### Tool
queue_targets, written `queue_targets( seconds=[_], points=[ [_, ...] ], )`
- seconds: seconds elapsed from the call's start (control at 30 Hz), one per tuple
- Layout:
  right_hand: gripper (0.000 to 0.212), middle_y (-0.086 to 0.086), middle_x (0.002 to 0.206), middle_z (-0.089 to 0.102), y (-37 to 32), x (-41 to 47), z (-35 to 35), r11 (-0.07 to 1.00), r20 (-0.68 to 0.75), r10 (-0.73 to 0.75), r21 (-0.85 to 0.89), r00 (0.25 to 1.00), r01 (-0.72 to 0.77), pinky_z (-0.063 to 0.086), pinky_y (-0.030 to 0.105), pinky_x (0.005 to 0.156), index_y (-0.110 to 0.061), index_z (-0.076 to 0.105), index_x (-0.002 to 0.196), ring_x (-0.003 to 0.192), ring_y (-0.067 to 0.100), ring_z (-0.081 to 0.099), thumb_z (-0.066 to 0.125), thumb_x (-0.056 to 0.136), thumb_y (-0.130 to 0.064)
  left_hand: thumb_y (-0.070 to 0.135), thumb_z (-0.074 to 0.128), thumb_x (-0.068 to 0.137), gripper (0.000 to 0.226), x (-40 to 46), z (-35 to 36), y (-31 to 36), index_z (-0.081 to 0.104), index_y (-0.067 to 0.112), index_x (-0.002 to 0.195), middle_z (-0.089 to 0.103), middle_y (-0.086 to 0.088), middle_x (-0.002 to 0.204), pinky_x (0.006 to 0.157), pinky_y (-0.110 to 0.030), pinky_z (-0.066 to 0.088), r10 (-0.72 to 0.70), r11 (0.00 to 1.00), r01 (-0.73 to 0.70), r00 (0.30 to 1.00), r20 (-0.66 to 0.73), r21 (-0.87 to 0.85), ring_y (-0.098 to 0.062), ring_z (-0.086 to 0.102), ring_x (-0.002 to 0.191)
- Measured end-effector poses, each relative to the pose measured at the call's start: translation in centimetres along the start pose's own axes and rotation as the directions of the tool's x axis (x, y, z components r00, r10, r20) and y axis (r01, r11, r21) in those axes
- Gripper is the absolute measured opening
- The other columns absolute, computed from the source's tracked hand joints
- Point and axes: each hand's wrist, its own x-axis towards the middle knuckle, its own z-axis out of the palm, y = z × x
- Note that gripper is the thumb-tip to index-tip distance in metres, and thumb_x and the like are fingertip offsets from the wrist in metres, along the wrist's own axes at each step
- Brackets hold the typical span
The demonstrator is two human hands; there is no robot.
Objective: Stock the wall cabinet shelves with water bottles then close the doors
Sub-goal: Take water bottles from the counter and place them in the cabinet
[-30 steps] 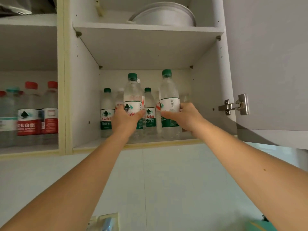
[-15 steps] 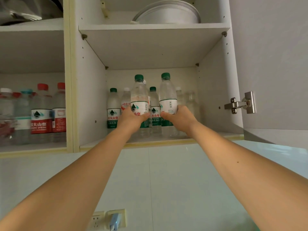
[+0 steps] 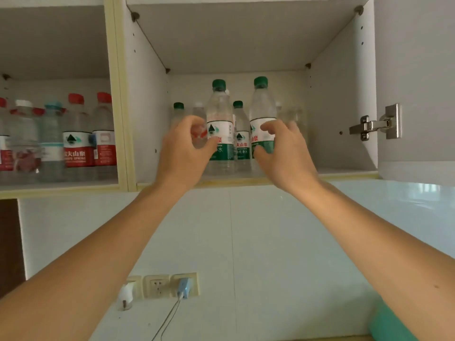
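Two green-capped water bottles stand upright at the front of the right cabinet compartment's shelf (image 3: pixel 344 174), the left one (image 3: pixel 219 112) and the right one (image 3: pixel 262 107). My left hand (image 3: pixel 184 148) hovers just in front of the left bottle, its fingers loosely curled and apart from the bottle's side. My right hand (image 3: pixel 283 148) is likewise in front of the right bottle, fingers relaxed and curled, holding nothing. More green-capped bottles (image 3: pixel 240 134) stand behind them, partly hidden.
The left compartment holds several red-labelled bottles (image 3: pixel 76 134). The right cabinet door (image 3: pixel 418 70) stands open with its metal hinge (image 3: pixel 374 124) showing. Below on the tiled wall are power sockets (image 3: pixel 157 285) with a plugged blue charger (image 3: pixel 184 287).
Both hands have let go of the two bottles, which now stand on the shelf, and have drawn back slightly. The view has tilted downward.
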Motion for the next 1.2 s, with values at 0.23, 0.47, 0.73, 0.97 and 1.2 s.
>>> queue_targets(
  seconds=[0.23, 0.47, 0.73, 0.97, 1.2],
  points=[
    [0.020, 0.000, 0.110, 0.058, -1.3, -11.3, 3.0, 0.952, 0.009, -0.166, 0.261, 0.986, 0.157, 0.052, 0.014, 0.078, -0.011, 0.069, 0.102, 0.098, 0.013, 0.059, 0.060, 0.086, -0.002, 0.025, 0.064, 0.099, 0.020, -9.7, -3.9, -2.8, 0.064, 0.013, 0.116, 0.061, 0.016, 0.094, 0.060, -0.023, 0.054, 0.063, 0.993, -0.057, 0.997, 0.053, -0.103, -0.008, 0.062, 0.076],
    [0.013, -0.004, 0.076, 0.069, 1.1, -23.0, 9.5, 0.927, 0.467, 0.114, 0.269, 0.877, -0.263, 0.056, 0.032, 0.064, -0.016, 0.069, 0.084, 0.071, 0.016, 0.066, 0.060, 0.091, -0.011, 0.020, 0.047, 0.108, 0.021, -23.2, -3.7, -9.3, 0.065, 0.012, 0.101, 0.055, 0.012, 0.058, 0.053, -0.014, 0.038, -0.293, 0.937, 0.329, 0.923, 0.248, -0.116, -0.004, 0.050, 0.050],
    [0.038, -0.007, 0.049, 0.047, 4.5, -39.9, 15.8, 0.734, 0.764, 0.448, -0.018, 0.465, -0.679, 0.032, 0.026, 0.044, -0.018, 0.056, 0.064, 0.041, 0.008, 0.039, 0.052, 0.099, -0.034, 0.022, 0.037, 0.111, 0.026, -42.9, -4.7, -15.8, 0.059, 0.022, 0.096, 0.047, 0.012, 0.056, 0.053, -0.022, 0.035, -0.650, 0.717, 0.684, 0.588, 0.481, 0.132, -0.003, 0.042, 0.048],
    [0.036, -0.009, 0.056, 0.055, 5.7, -50.8, 18.3, 0.539, 0.754, 0.630, -0.252, 0.186, -0.804, 0.034, 0.026, 0.050, -0.013, 0.065, 0.073, 0.045, 0.009, 0.042, 0.051, 0.102, -0.029, 0.016, 0.053, 0.105, 0.017, -52.2, -6.4, -18.2, 0.070, 0.018, 0.105, 0.068, 0.006, 0.086, 0.059, -0.011, 0.042, -0.788, 0.552, 0.730, 0.298, 0.538, 0.403, 0.001, 0.057, 0.068],
    [0.050, -0.003, 0.112, 0.053, 5.9, -56.1, 18.3, 0.544, 0.712, 0.696, -0.439, 0.092, -0.715, 0.040, 0.026, 0.062, -0.025, 0.051, 0.121, 0.091, 0.015, 0.058, 0.073, 0.084, -0.050, 0.021, 0.070, 0.095, 0.040, -56.1, -6.9, -18.3, 0.058, 0.018, 0.133, 0.061, 0.003, 0.131, 0.090, -0.027, 0.049, -0.790, 0.483, 0.619, 0.002, 0.613, 0.620, -0.014, 0.059, 0.110]
  ],
)
